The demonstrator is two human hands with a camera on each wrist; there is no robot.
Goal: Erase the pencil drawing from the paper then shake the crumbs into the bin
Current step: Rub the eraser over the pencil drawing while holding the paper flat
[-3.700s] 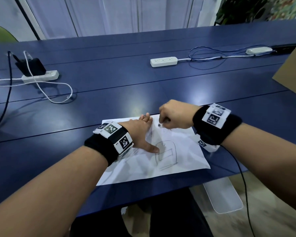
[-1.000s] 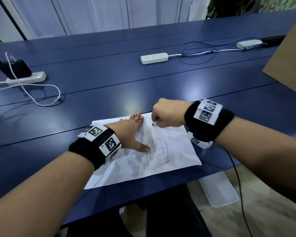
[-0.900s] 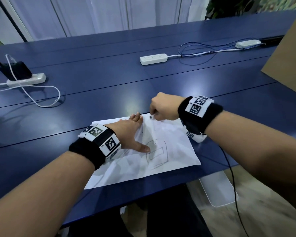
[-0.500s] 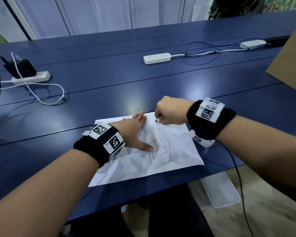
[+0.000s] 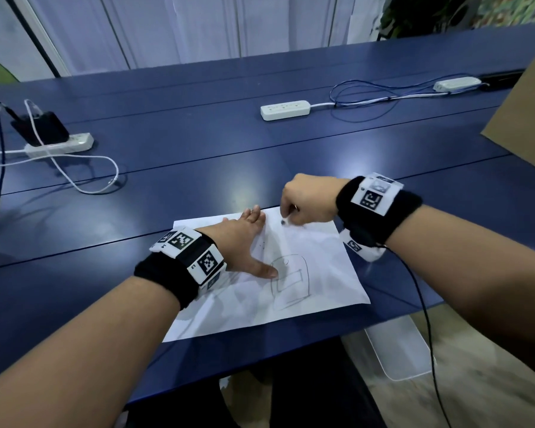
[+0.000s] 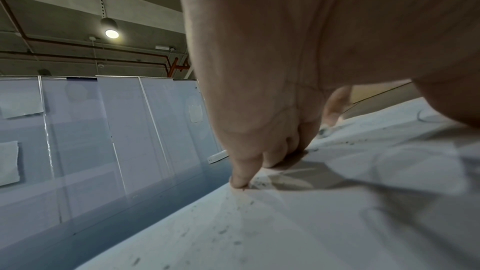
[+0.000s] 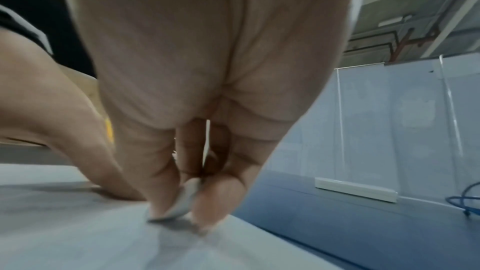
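- Two hands are on the paper [image 5: 294, 291]: the right hand [image 5: 309, 202] works at the sheet's far edge, and the left hand [image 5: 244, 242] pins the sheet to the blue table [image 5: 198, 168].
- Right hand: fingers curled, pinching a small pale eraser [image 7: 182, 202] between the thumb and fingertips [image 7: 213, 206] — its lower end touches the paper.
- Left hand: flat, fingers straight and together, thumb spread toward the pencil drawing [image 5: 289, 281]; it holds nothing (it only presses down).
- Progress: early, as judged. The outlined shape near the sheet's near half is intact; only the area at the far edge is under the eraser.
- Crumbs [image 6: 259, 184] lie scattered on the paper by the left fingertips.
- Remaining: erase the main outline, then lift the sheet and shake it out — the clear bin [image 5: 399, 350] stands on the floor below the table's near right edge.
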